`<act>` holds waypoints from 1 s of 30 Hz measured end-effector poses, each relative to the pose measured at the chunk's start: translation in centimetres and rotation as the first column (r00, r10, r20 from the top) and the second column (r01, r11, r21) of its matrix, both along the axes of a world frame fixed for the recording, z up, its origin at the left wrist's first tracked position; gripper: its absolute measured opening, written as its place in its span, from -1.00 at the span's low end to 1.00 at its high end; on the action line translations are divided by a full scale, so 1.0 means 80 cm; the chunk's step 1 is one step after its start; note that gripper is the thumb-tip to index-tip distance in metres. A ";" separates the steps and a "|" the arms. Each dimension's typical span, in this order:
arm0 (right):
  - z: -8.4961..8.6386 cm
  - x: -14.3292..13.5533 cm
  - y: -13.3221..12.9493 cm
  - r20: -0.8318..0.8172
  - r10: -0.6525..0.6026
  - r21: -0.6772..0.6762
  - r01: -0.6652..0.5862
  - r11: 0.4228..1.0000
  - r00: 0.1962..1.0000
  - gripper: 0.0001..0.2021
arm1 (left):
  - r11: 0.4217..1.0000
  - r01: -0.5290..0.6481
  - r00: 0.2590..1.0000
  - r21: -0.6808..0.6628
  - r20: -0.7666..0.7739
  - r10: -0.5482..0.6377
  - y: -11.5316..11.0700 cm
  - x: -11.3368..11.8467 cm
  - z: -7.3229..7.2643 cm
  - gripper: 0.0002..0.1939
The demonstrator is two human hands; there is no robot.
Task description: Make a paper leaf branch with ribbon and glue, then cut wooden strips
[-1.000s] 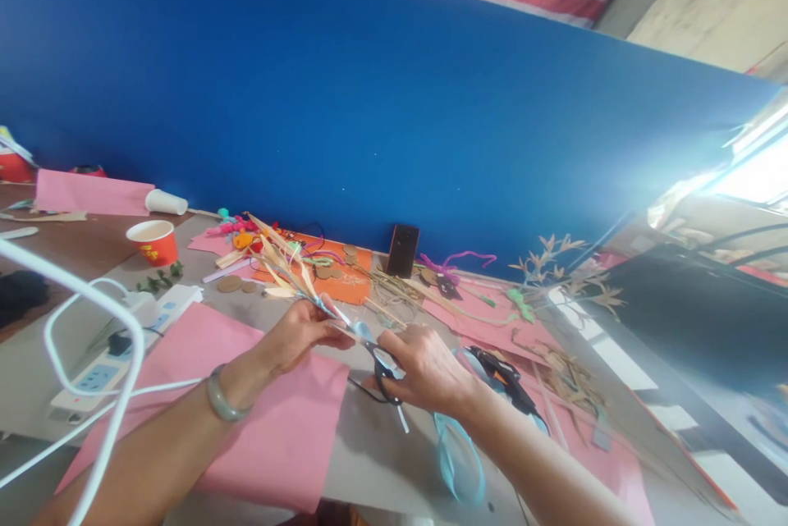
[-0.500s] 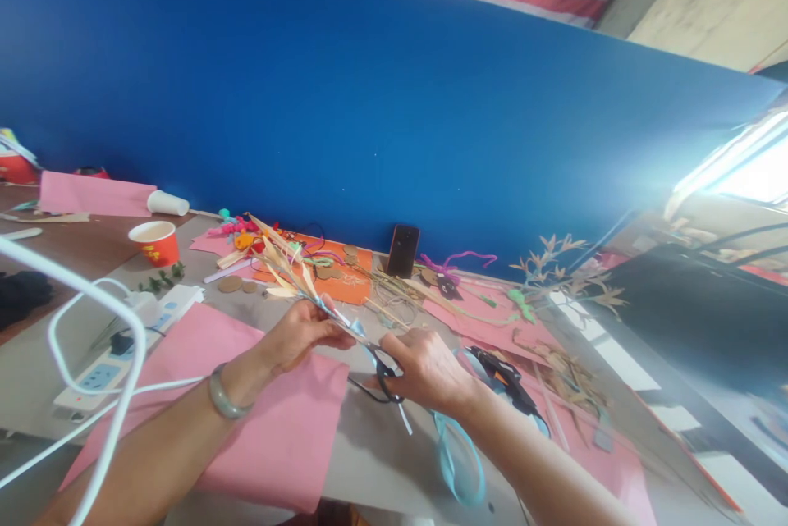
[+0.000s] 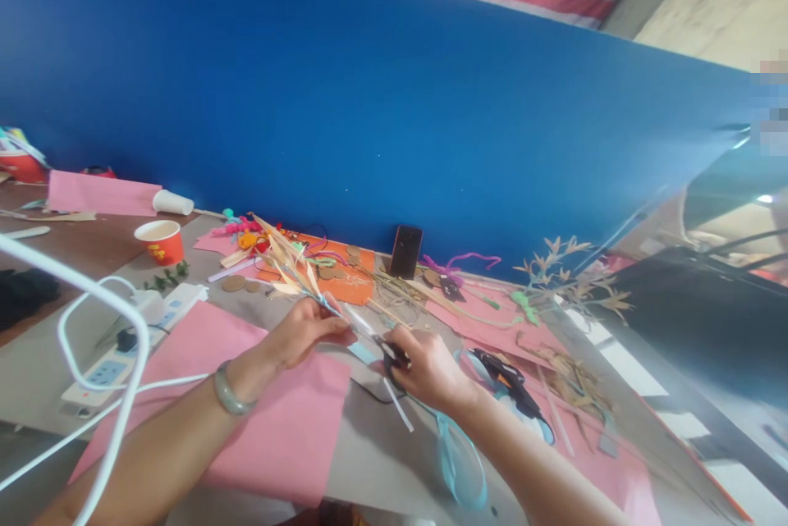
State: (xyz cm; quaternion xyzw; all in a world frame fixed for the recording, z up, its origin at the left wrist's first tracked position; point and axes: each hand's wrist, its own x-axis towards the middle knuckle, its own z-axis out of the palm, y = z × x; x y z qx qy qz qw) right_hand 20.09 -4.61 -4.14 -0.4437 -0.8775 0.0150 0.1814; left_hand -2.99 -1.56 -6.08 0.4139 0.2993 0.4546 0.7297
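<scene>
My fingers are busy on both sides: those of my left hand (image 3: pixel 304 335) are clamped on the stem end of a dried leafy bundle (image 3: pixel 289 267), and those of my right hand (image 3: pixel 428 362) are curled round the handles of the black scissors (image 3: pixel 394 357). The gray table (image 3: pixel 382 464) is the largest thing under me, and bare surface shows below the scissors, a good place for offcuts to drop. The pink sheet (image 3: pixel 283 444) lies near and left, under my left forearm, so I'd want that arm light on it. The bundle lies between my left hand and the orange sheet (image 3: pixel 345 284) on the far side, its dry leaves fanning away to the far left; they look brittle, so I should grip the stems firmly and press nothing on the tips. A loop of blue ribbon (image 3: pixel 446 460) lies near and right, beside my forearm, where a sleeve-like sweep could drag it. The scissor blades point at my left fingertips, and blur means I cannot tell how far they are parted; small snips, well clear of that thumb, would serve best. Smallest, a white strip (image 3: pixel 400 407) sticks out on the near side of the handles, where it could foul them.
</scene>
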 end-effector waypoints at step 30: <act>-0.007 -0.061 0.017 -0.519 -0.288 -0.429 0.046 0.902 0.805 -0.87 | 0.958 -0.133 0.936 0.255 -0.284 0.205 0.002 0.011 -0.011 -0.79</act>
